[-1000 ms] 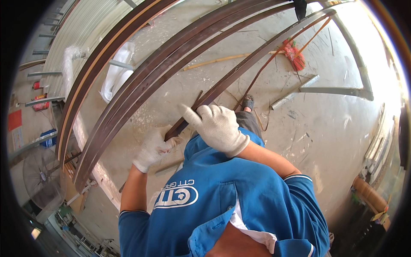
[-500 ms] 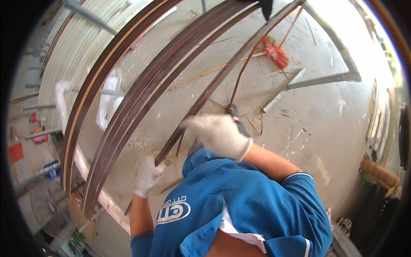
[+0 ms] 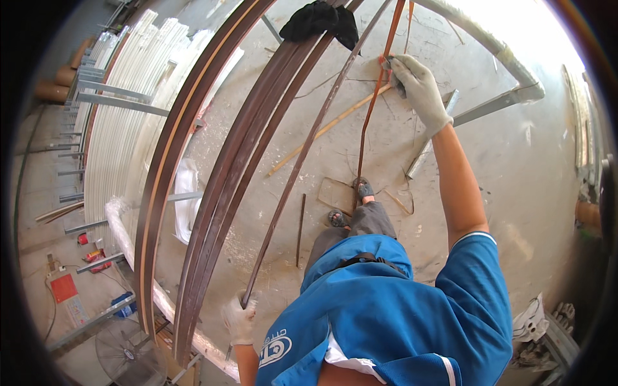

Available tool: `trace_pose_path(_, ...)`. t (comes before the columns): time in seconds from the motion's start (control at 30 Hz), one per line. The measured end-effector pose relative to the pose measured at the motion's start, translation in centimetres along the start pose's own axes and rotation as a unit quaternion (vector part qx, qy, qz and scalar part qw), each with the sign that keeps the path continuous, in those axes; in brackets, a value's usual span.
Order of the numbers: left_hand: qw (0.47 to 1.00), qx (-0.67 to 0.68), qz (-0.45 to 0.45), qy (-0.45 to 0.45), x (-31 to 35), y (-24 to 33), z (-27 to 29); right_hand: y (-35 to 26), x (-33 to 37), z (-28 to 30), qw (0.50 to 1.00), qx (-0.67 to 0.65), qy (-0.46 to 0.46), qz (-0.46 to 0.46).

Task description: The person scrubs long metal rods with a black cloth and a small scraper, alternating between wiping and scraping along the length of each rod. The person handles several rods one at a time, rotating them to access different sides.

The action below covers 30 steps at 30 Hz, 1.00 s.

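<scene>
My left hand [image 3: 239, 320], in a white glove, is closed around the lower end of a long thin dark brown strip [image 3: 297, 168]. That strip runs up and away to the right, alongside the brown profiles. My right hand [image 3: 418, 90], also gloved, is stretched far forward with its fingertips pinched at a narrow reddish-brown band [image 3: 368, 116]. The band hangs to the floor beside my foot. Something small and grey shows at those fingertips, too small to name. Left of the thin strip lie several long brown profiles [image 3: 225, 161], with a black cloth [image 3: 312, 22] draped over their far part.
A plastic-wrapped rack bar [image 3: 508, 61] frames the far right. White profiles [image 3: 122, 122] are stacked on metal arms at left. A fan [image 3: 129, 350] stands lower left. On the floor lie a wooden stick [image 3: 328, 127], a metal piece [image 3: 418, 157] and scraps.
My right hand has moved forward and right, from the thin strip to the reddish-brown band. My left hand still grips the strip's lower end. The view has shifted, showing both feet.
</scene>
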State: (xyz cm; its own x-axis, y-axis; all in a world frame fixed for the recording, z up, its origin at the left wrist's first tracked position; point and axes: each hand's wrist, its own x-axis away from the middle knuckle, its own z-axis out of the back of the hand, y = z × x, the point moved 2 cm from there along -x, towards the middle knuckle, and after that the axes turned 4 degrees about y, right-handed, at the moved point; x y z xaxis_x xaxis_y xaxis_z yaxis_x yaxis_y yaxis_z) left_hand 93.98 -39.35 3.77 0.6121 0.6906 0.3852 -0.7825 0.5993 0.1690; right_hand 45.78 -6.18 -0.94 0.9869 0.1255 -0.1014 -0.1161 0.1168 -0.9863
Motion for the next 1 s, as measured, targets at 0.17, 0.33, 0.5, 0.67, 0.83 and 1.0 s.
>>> trace_pose_path(0.17,0.997,-0.008,-0.028,0.068,0.3,-0.2,0.3,1.5,-5.2,-0.1,0.997,0.06,0.017,0.034)
trace_pose_path(0.33,0.996,-0.028,0.004,0.086,0.9,0.1,1.3,1.1,-7.4,-0.9,0.995,0.096,-0.006,0.034)
trace_pose_path(0.5,0.996,-0.008,0.02,0.09,1.0,0.8,2.3,0.3,-6.1,-2.1,0.992,0.084,-0.052,0.079)
trace_pose_path(0.67,0.994,-0.048,-0.008,0.101,1.0,1.4,2.6,-0.1,-5.7,-2.2,0.99,0.118,-0.026,0.077)
trace_pose_path(0.83,0.994,-0.046,-0.005,0.097,1.3,1.8,2.6,0.2,-6.0,-2.3,0.992,0.086,-0.08,0.045)
trace_pose_path(1.0,0.996,-0.012,-0.01,0.092,1.6,1.3,2.1,0.2,-5.0,-2.8,0.992,0.09,-0.036,0.081)
